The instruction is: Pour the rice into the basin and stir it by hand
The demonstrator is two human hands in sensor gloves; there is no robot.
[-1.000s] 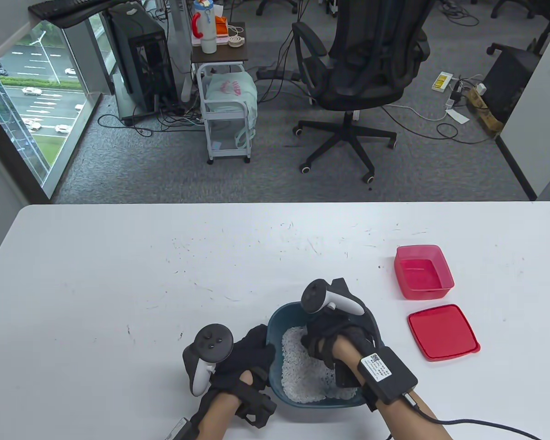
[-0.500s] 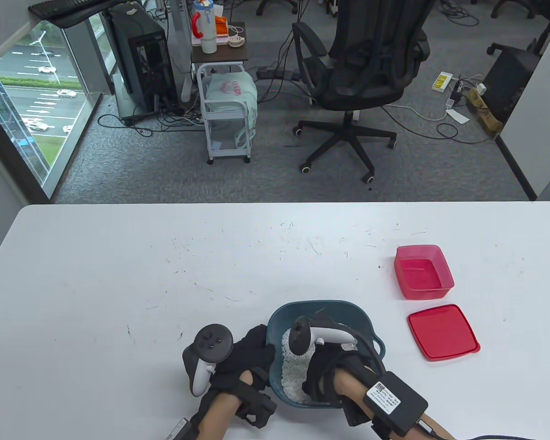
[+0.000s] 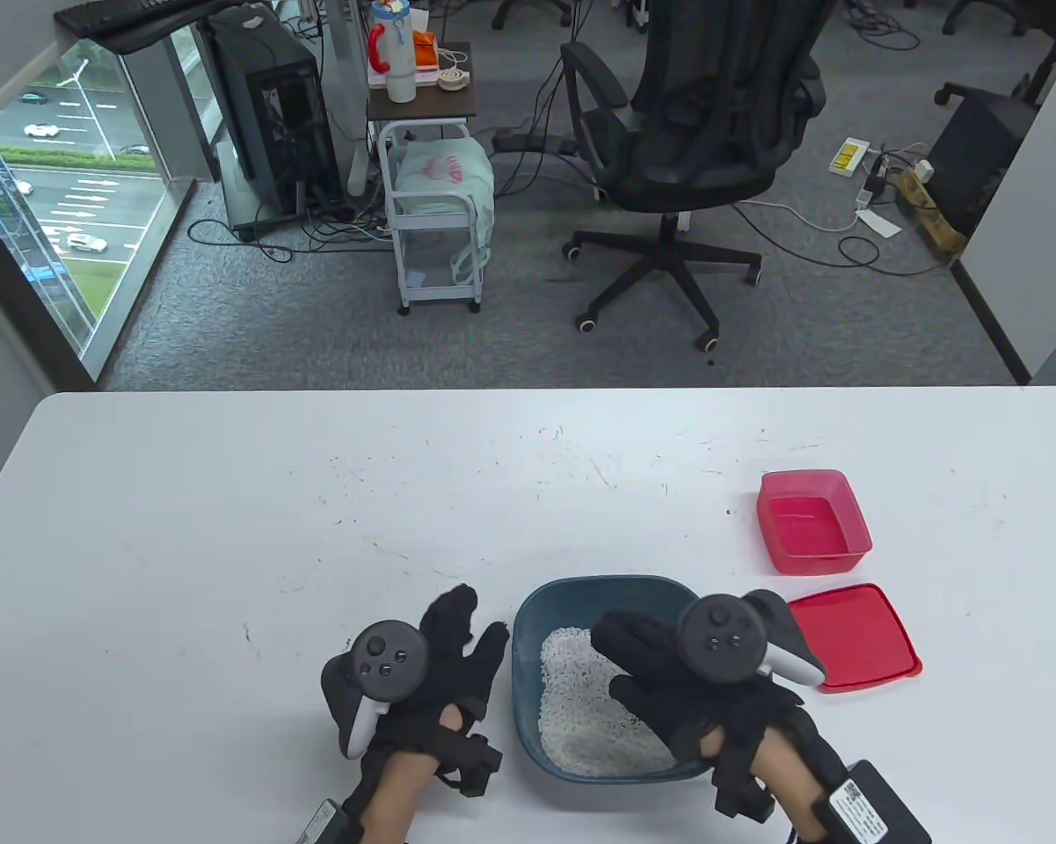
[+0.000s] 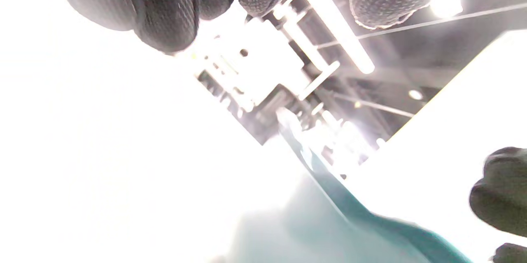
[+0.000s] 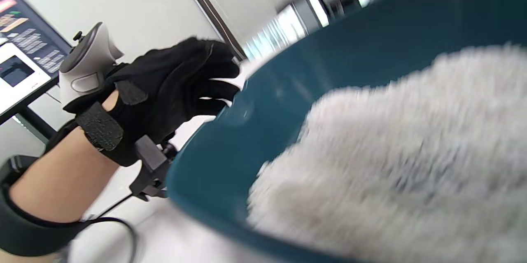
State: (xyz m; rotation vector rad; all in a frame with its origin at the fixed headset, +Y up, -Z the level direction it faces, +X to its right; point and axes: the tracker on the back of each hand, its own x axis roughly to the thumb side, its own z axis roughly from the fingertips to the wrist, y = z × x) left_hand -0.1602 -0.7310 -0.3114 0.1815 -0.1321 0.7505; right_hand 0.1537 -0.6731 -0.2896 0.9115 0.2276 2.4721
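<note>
A teal basin (image 3: 528, 633) sits near the table's front edge with white rice (image 3: 580, 716) heaped in it. My right hand (image 3: 629, 659) hovers over the basin's right half, palm down, its fingers stretched out above the rice and holding nothing. My left hand (image 3: 462, 637) lies just left of the basin with its fingers spread and straight, close to the rim. In the right wrist view the basin's wall (image 5: 288, 90) and the rice (image 5: 411, 152) fill the frame, and the left hand (image 5: 173, 82) is beside the rim. The left wrist view shows the basin's rim (image 4: 329, 185), overexposed.
An empty red box (image 3: 813, 523) stands right of the basin, and its red lid (image 3: 853, 637) lies flat just in front of it, close to my right hand. An office chair (image 3: 703, 132) and a small cart (image 3: 435, 220) stand on the floor beyond the table.
My right hand has come up out of the rice and moved right, its fingers now stretched above it. My left hand has released the basin's left rim and spread its fingers.
</note>
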